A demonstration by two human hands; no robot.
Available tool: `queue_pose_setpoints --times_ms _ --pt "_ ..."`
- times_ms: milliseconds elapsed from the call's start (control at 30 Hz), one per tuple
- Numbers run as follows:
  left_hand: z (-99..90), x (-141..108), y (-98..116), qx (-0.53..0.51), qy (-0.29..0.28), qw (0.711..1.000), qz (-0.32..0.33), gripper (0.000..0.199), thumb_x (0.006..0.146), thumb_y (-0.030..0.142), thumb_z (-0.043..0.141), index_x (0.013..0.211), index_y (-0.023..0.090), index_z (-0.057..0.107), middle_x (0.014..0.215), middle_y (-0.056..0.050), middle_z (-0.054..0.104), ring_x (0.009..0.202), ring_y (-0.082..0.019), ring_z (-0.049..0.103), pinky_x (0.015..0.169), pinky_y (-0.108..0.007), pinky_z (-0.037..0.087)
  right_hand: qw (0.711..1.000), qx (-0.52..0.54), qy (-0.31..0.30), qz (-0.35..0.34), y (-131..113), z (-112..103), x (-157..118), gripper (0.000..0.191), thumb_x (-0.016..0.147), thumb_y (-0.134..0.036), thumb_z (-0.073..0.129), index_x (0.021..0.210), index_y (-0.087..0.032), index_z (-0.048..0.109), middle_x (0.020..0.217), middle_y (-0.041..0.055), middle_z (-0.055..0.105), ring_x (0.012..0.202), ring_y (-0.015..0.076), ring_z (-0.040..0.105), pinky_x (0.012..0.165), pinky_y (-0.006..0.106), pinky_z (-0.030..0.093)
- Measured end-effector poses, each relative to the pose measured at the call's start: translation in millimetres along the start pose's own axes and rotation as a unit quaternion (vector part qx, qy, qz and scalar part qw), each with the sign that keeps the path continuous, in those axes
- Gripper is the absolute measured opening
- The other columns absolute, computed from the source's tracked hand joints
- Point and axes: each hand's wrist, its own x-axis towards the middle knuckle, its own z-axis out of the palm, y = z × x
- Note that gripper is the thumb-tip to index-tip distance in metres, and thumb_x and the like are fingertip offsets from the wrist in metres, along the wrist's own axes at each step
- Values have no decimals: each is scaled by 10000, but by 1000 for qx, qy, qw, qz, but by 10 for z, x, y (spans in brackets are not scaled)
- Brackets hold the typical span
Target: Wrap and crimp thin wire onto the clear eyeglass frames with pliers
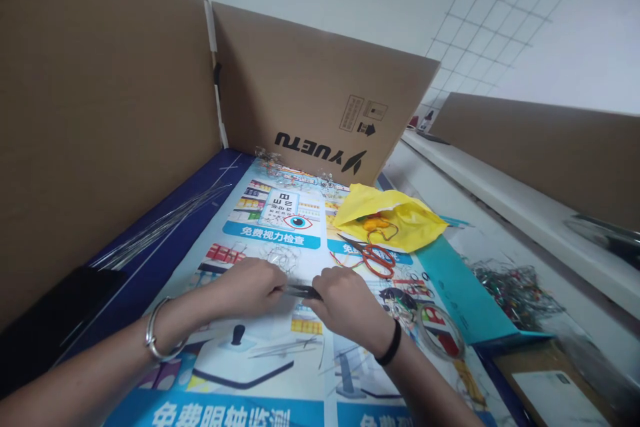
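Clearly, the upper left of the frame is being filled by a tall, plain brown cardboard panel [100, 93], and the upper middle by a second brown cardboard panel [300, 80] printed with upside-down black "YUETU" lettering. From the centre to the lower edge, the work surface is being covered by a blue-and-white printed poster sheet [270, 353] with Chinese characters and an eye chart. At the right, a folded teal card flap [450, 287] is being bordered by a tangled pile of thin silvery and green pieces [517, 293]. A bundle of long, straight silver wires [160, 227] is being displayed at the left. Right of centre, something orange is being held inside an open, bright yellow pouch [425, 221]. At the centre, the left hand [257, 287] is being clenched; whether anything is being pinched inside cannot be told. Beside it, the dark handles of a small metal plier-like tool [303, 291] are being grasped by the right hand [345, 297], the tool's tip being pointed at the left fist. Orange-handled metal scissors [365, 251] are being left ungripped just below the pouch.
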Motion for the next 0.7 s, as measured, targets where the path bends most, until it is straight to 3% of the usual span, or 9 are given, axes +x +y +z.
queue_pose_setpoints --times_ms 133,233,400,467,633,700 --pt "52 19 -49 -60 7 998 -11 162 688 161 468 596 172 600 606 -19 628 534 -144 498 495 -234 248 1000 2 -15 6 -56 83 25 308 860 -435 458 809 -170 606 782 67 639 735 185 583 638 267 350" --pt "121 62 -56 -204 37 977 -45 139 694 165 473 621 170 592 582 14 596 550 -120 493 508 -210 294 999 25 -17 44 -39 148 30 320 876 -437 431 817 -172 601 783 58 654 717 172 607 587 249 340" --pt "306 125 83 -486 99 854 -158 188 796 303 450 722 160 547 574 25 561 500 -96 486 456 -185 331 992 65 0 112 17 239 17 347 896 -438 380 808 -180 595 763 45 661 685 165 616 528 246 299" --pt "352 126 147 -516 99 832 -176 204 804 325 446 733 161 545 546 33 538 458 -92 467 432 -186 322 991 75 -5 107 37 268 2 346 892 -439 384 795 -181 593 757 43 659 676 163 611 521 247 286" --pt "365 110 201 -390 116 895 -180 157 754 225 475 625 175 550 509 58 503 505 -101 471 502 -193 335 992 99 -8 79 70 334 -45 349 890 -442 378 788 -186 593 774 41 658 690 159 602 535 241 281" --pt "370 112 188 -366 103 908 -178 149 738 200 472 619 178 561 527 55 521 528 -107 480 509 -190 336 992 100 -12 78 75 355 -52 345 886 -443 386 787 -188 597 769 42 661 684 162 603 536 240 280"
